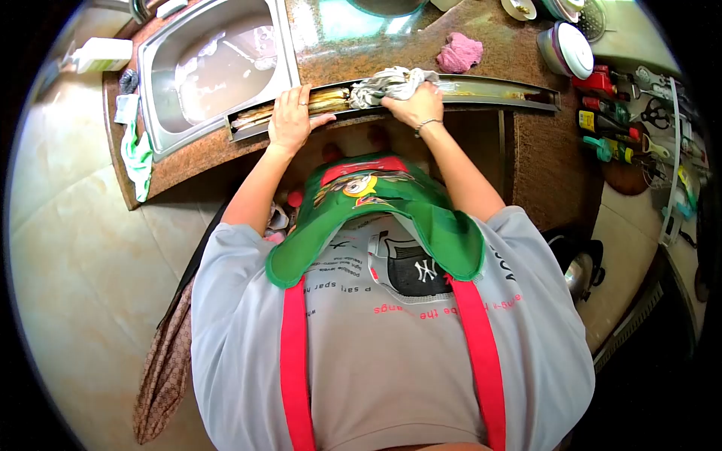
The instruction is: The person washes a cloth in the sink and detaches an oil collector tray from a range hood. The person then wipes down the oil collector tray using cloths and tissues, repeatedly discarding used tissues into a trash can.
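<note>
A long, narrow metal channel (481,89) lies along the counter's front edge, its left part streaked brown and yellowish. Across its left portion rests my left hand (290,119), fingers stretched out flat and thumb spread to the right along the near rim. My right hand (418,107) is closed on a crumpled grey-and-white cloth (391,84), pressed down on the middle of the channel. Some of the right fingers are hidden by the cloth. Brown residue shows near the channel's right end.
A steel sink (288,52) is behind and left of the channel. A pink cloth (459,53) and a white-lidded container (574,51) sit on the brown counter (338,60). A green cloth (136,156) hangs at the left edge. Bottles (602,120) and utensils crowd the right.
</note>
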{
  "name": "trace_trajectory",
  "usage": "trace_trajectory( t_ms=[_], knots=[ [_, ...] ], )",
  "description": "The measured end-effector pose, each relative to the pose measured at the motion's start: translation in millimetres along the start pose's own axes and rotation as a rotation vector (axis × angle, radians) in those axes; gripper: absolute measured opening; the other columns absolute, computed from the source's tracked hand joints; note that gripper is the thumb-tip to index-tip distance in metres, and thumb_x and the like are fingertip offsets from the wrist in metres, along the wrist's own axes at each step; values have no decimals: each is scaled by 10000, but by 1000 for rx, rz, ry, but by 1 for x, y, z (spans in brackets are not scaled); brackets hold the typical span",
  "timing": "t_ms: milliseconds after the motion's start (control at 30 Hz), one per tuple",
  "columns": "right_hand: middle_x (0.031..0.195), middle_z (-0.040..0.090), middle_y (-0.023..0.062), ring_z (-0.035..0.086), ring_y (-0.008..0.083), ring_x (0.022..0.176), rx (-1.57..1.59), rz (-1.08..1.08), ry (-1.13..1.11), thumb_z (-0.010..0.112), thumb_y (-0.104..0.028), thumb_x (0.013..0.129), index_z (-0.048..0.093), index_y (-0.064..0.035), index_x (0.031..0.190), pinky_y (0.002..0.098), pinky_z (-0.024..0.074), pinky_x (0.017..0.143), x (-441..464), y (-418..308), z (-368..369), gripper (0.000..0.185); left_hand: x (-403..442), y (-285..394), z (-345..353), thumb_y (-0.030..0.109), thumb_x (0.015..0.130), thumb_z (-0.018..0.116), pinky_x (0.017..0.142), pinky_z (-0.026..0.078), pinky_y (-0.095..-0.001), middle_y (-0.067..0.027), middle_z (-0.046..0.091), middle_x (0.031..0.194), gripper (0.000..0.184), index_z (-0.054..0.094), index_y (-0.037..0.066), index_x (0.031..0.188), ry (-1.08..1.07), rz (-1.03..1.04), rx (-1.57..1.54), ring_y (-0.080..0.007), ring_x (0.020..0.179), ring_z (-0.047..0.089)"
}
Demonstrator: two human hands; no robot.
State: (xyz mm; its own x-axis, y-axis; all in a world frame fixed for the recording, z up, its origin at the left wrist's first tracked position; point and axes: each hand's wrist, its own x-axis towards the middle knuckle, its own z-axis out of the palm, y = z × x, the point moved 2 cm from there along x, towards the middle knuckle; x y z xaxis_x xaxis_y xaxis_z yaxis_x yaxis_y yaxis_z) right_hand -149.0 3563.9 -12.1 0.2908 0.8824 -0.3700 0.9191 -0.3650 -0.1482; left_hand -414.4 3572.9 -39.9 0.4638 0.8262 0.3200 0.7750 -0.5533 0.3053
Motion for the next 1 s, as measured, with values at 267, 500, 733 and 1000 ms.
trace_trajectory(
  t_ms=[267,500,733,1000],
  knots=[
    [1203,566,223,508,330,1165,39,-2,142,736,-594,571,572,86,1120,472,249,1099,-19,-17,1,889,-2,-4,3,533,687,707,894,430,-412,-134,564,1081,755,515,-2,1183,27,14,-9,-296,999,536],
    [1172,566,241,513,356,1142,341,-149,237,739,-575,629,534,62,1154,457,314,1049,-27,-25,12,851,-1,-3,1,520,676,727,886,434,-407,-134,571,1074,768,521,-5,1197,39,14,-11,-301,985,541],
    [1234,523,255,489,334,1194,211,60,228,746,-533,618,444,116,1225,415,331,1061,-11,-41,23,938,-4,-4,2,535,673,723,873,434,-402,-124,577,1037,741,535,-5,1143,53,16,-20,-282,964,545],
    [926,665,234,663,354,875,257,162,105,789,-370,596,606,26,968,403,524,815,-25,-82,19,573,-6,-4,3,572,647,724,873,437,-385,-125,557,1035,935,427,-17,1310,78,-24,-36,-277,959,527]
  ],
)
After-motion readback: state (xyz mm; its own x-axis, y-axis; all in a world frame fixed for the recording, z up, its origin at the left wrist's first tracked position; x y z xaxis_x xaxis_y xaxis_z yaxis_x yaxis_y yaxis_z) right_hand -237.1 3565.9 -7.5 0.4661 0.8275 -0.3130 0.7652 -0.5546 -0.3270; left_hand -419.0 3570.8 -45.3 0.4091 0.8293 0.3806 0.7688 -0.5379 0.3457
